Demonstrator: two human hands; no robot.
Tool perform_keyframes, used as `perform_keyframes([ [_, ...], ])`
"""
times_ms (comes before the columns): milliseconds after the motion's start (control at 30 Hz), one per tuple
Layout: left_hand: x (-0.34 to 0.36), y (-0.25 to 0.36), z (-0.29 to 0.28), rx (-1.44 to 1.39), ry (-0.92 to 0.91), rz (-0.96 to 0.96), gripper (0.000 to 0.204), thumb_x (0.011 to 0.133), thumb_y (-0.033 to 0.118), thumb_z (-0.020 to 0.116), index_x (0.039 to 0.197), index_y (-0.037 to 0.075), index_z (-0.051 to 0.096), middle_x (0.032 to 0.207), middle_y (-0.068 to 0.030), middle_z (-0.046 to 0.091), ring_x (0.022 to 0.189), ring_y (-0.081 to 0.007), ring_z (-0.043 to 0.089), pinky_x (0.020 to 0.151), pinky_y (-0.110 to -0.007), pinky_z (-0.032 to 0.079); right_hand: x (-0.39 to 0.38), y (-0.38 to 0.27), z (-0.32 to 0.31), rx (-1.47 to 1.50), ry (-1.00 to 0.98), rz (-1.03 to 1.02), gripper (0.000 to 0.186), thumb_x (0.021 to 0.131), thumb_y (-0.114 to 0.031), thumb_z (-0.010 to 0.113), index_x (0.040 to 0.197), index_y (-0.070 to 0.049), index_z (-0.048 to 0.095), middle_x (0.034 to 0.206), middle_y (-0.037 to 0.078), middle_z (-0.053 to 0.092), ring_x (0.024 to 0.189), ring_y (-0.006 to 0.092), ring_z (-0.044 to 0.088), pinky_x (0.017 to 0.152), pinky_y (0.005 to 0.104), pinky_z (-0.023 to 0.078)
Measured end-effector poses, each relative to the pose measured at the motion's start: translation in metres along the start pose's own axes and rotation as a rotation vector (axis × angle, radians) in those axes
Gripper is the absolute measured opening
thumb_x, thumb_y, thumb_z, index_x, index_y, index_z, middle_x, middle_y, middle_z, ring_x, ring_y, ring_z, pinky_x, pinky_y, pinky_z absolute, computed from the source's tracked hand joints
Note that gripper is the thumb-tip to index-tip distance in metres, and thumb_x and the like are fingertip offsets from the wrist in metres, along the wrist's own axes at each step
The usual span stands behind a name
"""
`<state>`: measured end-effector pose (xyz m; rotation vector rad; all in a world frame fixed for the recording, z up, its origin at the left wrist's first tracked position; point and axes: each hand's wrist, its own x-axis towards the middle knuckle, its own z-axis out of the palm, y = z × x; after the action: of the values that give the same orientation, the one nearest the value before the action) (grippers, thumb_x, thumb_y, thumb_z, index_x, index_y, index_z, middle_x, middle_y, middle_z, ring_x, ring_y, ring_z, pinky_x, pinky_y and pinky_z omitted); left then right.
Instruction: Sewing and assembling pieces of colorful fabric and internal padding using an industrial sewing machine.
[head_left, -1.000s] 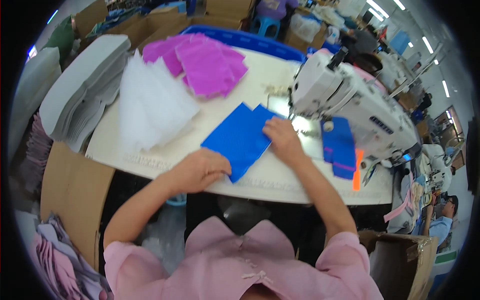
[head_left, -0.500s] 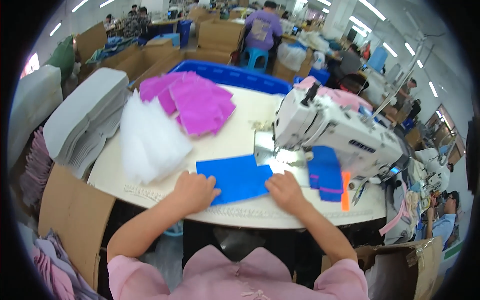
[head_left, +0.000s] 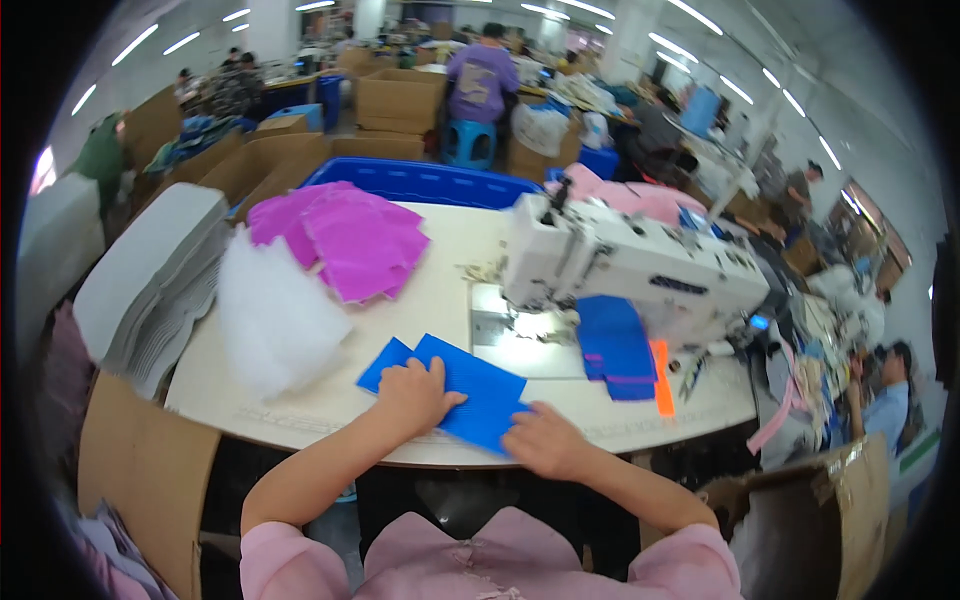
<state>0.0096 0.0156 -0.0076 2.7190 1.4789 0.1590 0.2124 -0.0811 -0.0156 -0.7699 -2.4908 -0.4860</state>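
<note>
A blue fabric piece (head_left: 477, 393) lies tilted on the white sewing table, in front of the sewing machine. My left hand (head_left: 413, 397) is closed over its left part, thumb stretched to the right across the cloth. Blue cloth also pokes out left of that hand; whether it is a second layer I cannot tell. At the lower right corner my right hand (head_left: 545, 440) grips the edge, its fingertips partly hidden. To the right, under the machine arm, rest blue pieces (head_left: 612, 340) with purple strips, beside an orange strip (head_left: 662, 380).
The white sewing machine (head_left: 630, 255) stands at the right, with small scissors (head_left: 690, 375) near it. Purple fabric pieces (head_left: 365, 245), white wadding (head_left: 275, 320) and a grey stack (head_left: 150, 270) occupy the left. A blue tray (head_left: 430, 185) sits behind; a cardboard box (head_left: 855, 500) stands front right.
The blue fabric piece has turned clockwise on the table. My left hand now reaches further over it, while my right hand has come nearer the front edge. The view has shifted.
</note>
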Motion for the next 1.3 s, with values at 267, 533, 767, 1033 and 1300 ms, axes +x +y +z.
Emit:
perform_keyframes([
  [267,0.013,0.019,0.015,-0.204,-0.082,0.128,0.066,0.081,0.047,0.052,0.129,0.004,0.036,0.135,-0.0231,0.03,0.124,-0.0465,0.025,0.098,-0.057,0.023,0.014,-0.05,0.01,0.332,0.157,-0.042,0.016,0.067,-0.015,0.058,0.074,-0.003,0.05,0.067,0.006,0.045,0.066,0.0202,0.047,0.064,0.032,0.038],
  [533,-0.003,0.01,0.026,-0.077,-0.037,0.131,0.061,0.084,0.044,0.047,0.132,0.008,0.035,0.138,-0.0173,0.028,0.129,-0.0346,0.023,0.099,-0.06,0.015,-0.016,-0.023,0.016,0.292,0.188,0.282,0.024,0.07,-0.014,0.058,0.088,0.0,0.054,0.086,0.013,0.055,0.08,0.0286,0.054,0.073,0.0375,0.043],
  [767,0.018,0.014,0.034,-0.124,0.067,0.267,0.062,0.085,0.049,0.043,0.131,0.009,0.035,0.137,-0.0148,0.032,0.128,-0.0323,0.026,0.098,-0.059,0.019,-0.031,0.016,0.002,0.236,-0.002,0.586,0.027,0.076,-0.008,0.056,0.102,-0.001,0.056,0.103,0.015,0.057,0.099,0.0315,0.052,0.091,0.0424,0.038],
  [1033,0.014,0.008,0.025,-0.07,-0.107,0.209,0.061,0.088,0.053,0.032,0.136,0.016,0.028,0.143,-0.0091,0.022,0.133,-0.029,0.017,0.105,-0.055,0.009,-0.019,0.025,0.015,0.205,-0.144,0.52,0.032,0.078,-0.014,0.059,0.108,-0.006,0.055,0.113,0.01,0.054,0.108,0.0296,0.046,0.093,0.0389,0.035],
  [1300,0.019,0.009,0.024,-0.079,-0.11,0.218,0.062,0.088,0.052,0.033,0.137,0.015,0.027,0.143,-0.0084,0.022,0.133,-0.0277,0.016,0.106,-0.053,0.01,-0.023,0.032,0.025,0.283,-0.078,0.534,0.034,0.076,-0.015,0.061,0.108,-0.008,0.055,0.116,0.009,0.053,0.112,0.03,0.044,0.093,0.0391,0.035],
])
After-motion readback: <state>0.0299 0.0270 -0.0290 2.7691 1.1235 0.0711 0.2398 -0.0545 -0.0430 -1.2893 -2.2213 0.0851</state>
